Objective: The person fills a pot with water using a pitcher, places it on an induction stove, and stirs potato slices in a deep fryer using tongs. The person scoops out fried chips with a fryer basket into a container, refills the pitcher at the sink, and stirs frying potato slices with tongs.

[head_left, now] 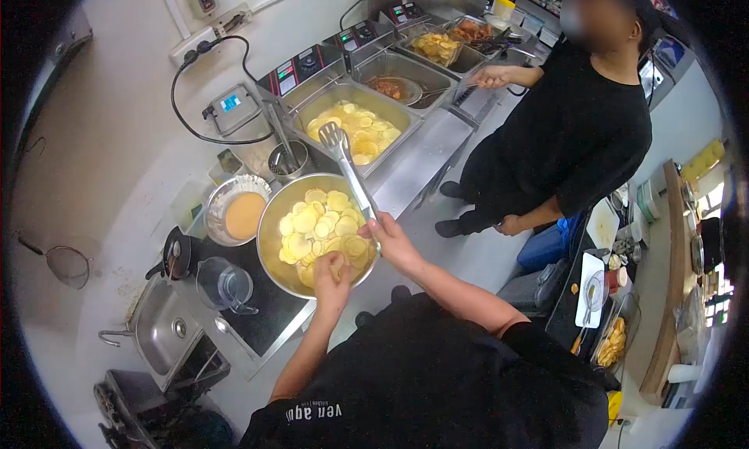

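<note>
A large metal bowl (269, 207) full of thin, pale yellow potato slices (322, 223) stands on the dark counter in front of me. My left hand (333, 276) is down in the near side of the bowl, its bent fingers closed on some slices. Metal tongs (356, 181) are gripped in my right hand (392, 242) at the bowl's right rim. Their slotted head points away from me, over the near corner of a fryer (394, 154) where more slices lie in oil.
Left of the bowl are a basin of orange batter (246, 215), a clear jug (225, 283) and a sink (164, 324). A metal canister (289, 162) holds utensils. Another person (577, 121) stands on the right, one hand holding a strainer handle over the second fryer (437, 82).
</note>
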`<action>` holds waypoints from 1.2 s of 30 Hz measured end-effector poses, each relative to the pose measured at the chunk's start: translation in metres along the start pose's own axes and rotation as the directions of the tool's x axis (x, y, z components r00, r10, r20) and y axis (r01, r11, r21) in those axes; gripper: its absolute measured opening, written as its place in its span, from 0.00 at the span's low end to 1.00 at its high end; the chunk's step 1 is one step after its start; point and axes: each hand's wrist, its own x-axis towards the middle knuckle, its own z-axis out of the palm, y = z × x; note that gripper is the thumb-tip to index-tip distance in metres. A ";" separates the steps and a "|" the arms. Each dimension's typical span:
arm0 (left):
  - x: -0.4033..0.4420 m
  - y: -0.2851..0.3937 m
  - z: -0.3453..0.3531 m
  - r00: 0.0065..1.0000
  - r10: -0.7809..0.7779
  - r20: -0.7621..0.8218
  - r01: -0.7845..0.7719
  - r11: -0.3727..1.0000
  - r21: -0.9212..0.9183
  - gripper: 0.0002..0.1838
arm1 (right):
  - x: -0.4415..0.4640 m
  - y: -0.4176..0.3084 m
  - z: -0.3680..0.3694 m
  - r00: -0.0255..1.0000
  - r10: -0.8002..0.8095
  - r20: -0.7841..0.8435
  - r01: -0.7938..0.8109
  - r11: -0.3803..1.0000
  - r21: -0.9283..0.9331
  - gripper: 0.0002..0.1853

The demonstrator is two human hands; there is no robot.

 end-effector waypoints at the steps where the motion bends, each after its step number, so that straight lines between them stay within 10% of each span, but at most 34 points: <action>1: -0.006 -0.005 -0.009 0.992 0.037 -0.118 -0.016 0.985 0.171 0.25 | -0.001 -0.006 -0.001 1.000 0.005 0.008 -0.005 1.000 0.001 0.20; 5: -0.023 -0.042 -0.032 0.917 0.151 -0.371 0.054 0.871 0.489 0.30 | 0.004 -0.001 -0.014 0.992 0.125 0.016 -0.126 0.987 0.101 0.22; 12: -0.014 -0.074 -0.040 0.830 0.048 -0.556 0.219 0.888 0.404 0.35 | 0.031 0.012 -0.062 0.990 0.126 -0.057 -0.134 0.975 -0.177 0.24; 15: -0.009 -0.078 -0.039 0.781 -0.033 -0.624 0.268 0.920 0.286 0.36 | 0.047 -0.002 -0.094 0.962 -0.245 -0.121 0.109 0.752 -0.650 0.23; 20: -0.006 -0.093 -0.037 0.781 -0.061 -0.622 0.342 0.874 0.344 0.33 | 0.087 -0.074 -0.112 0.992 -0.093 -0.082 -0.050 0.302 -0.952 0.15; 36: -0.006 -0.087 -0.036 0.752 -0.047 -0.657 0.353 0.871 0.341 0.28 | 0.224 -0.105 -0.078 0.984 0.024 0.179 0.180 -0.018 -0.984 0.11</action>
